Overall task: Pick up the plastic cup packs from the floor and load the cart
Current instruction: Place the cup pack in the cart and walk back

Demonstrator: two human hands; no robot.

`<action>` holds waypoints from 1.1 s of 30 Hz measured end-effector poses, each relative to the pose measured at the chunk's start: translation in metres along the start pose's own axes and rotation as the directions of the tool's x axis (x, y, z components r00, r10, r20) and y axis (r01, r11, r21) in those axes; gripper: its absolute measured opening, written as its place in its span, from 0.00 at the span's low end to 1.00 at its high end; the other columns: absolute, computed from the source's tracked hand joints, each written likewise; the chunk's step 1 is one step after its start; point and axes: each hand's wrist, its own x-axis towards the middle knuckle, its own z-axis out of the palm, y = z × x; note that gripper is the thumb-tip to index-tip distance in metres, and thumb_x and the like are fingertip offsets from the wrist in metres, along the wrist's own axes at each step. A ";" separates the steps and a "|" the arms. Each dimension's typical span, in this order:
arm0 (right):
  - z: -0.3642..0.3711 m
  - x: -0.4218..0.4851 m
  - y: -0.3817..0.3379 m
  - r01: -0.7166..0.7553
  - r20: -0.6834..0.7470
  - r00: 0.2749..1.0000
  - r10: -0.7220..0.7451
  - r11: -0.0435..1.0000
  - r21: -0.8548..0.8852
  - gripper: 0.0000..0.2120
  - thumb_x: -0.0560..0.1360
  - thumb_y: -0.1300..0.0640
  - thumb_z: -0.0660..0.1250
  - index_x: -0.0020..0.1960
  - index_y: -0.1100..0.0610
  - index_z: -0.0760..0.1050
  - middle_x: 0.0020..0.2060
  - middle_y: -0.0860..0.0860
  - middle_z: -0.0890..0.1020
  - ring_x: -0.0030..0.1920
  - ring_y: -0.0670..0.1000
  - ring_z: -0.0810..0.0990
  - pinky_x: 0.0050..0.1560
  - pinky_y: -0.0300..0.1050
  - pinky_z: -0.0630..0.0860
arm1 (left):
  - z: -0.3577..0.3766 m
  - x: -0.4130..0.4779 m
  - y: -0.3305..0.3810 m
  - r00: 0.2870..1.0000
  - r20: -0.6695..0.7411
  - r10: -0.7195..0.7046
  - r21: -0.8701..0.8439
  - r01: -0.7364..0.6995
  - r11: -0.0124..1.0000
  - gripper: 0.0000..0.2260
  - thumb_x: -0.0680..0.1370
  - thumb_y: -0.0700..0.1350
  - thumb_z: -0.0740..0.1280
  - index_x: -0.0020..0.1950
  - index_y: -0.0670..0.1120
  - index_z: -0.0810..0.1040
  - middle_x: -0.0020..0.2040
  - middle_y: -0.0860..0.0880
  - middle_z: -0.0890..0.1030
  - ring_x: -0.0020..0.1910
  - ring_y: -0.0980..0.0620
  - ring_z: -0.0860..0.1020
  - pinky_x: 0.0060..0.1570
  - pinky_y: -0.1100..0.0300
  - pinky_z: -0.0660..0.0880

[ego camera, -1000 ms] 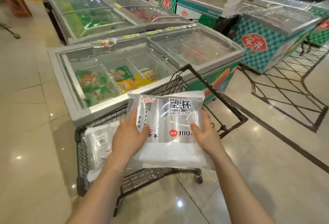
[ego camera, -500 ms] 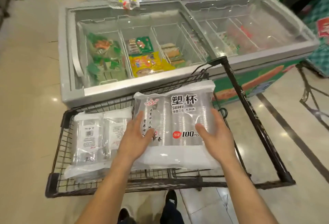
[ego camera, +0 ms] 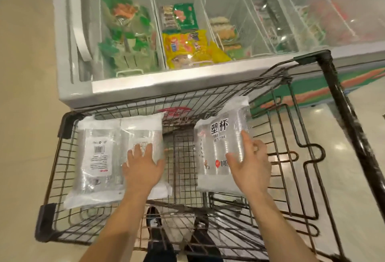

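Glossy beige floor [ego camera: 25, 95], with a glass-topped chest freezer [ego camera: 145, 87] directly behind the wire cart [ego camera: 341, 103]. At the cart's left end a cup pack [ego camera: 100, 157] lies flat under the flat left hand [ego camera: 143, 168]. Mid-cart, well apart, the right hand [ego camera: 252, 166] clasps the tilted printed cup pack [ego camera: 220, 153]. Its lower edge is hidden and perhaps rests on the mesh.

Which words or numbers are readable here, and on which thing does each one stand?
"塑杯": large black characters on the right cup pack.
Smaller print and number below it: blurred, partly under the right hand.
Print on the left cup pack: too small to read.
Food packets in the freezer: blurred.
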 end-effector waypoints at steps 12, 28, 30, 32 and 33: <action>0.116 0.025 0.001 -0.070 0.072 0.993 0.089 0.970 -0.234 0.38 0.70 0.45 0.73 0.76 0.48 0.60 0.64 0.63 0.69 0.60 0.61 0.69 0.57 0.58 0.72 | 0.037 0.008 -0.035 0.999 0.016 0.040 0.020 -0.041 0.999 0.29 0.77 0.58 0.59 0.77 0.53 0.59 0.79 0.47 0.51 0.77 0.42 0.48 0.68 0.39 0.65; 0.023 0.004 -0.016 0.105 0.128 0.985 -0.116 0.990 0.089 0.29 0.76 0.47 0.65 0.74 0.55 0.64 0.67 0.54 0.72 0.67 0.56 0.70 0.66 0.50 0.67 | -0.026 -0.026 -0.018 0.996 0.032 0.078 -0.008 -0.078 0.997 0.30 0.77 0.57 0.60 0.78 0.52 0.57 0.79 0.46 0.55 0.76 0.43 0.55 0.70 0.45 0.63; -0.003 -0.001 -0.038 0.176 0.168 0.967 -0.191 0.979 0.099 0.28 0.78 0.46 0.63 0.75 0.55 0.63 0.68 0.53 0.72 0.68 0.54 0.70 0.65 0.49 0.68 | -0.053 -0.043 -0.010 0.994 -0.038 0.101 -0.028 -0.102 0.994 0.30 0.77 0.57 0.60 0.78 0.51 0.58 0.78 0.45 0.57 0.76 0.43 0.57 0.69 0.45 0.64; -0.028 -0.007 -0.066 0.291 0.174 0.938 -0.300 0.954 0.076 0.28 0.78 0.45 0.62 0.75 0.55 0.62 0.70 0.53 0.71 0.69 0.53 0.69 0.67 0.49 0.67 | -0.086 -0.063 -0.007 0.984 -0.134 0.119 -0.026 -0.123 0.992 0.30 0.77 0.57 0.60 0.78 0.51 0.58 0.78 0.46 0.59 0.75 0.44 0.58 0.70 0.45 0.63; -0.040 -0.011 -0.082 0.357 0.170 0.917 -0.362 0.932 0.060 0.28 0.78 0.44 0.61 0.74 0.55 0.63 0.70 0.53 0.71 0.70 0.53 0.69 0.67 0.50 0.67 | -0.103 -0.074 -0.010 0.974 -0.190 0.123 -0.015 -0.128 0.992 0.30 0.77 0.58 0.60 0.78 0.51 0.58 0.77 0.46 0.60 0.75 0.45 0.59 0.71 0.45 0.61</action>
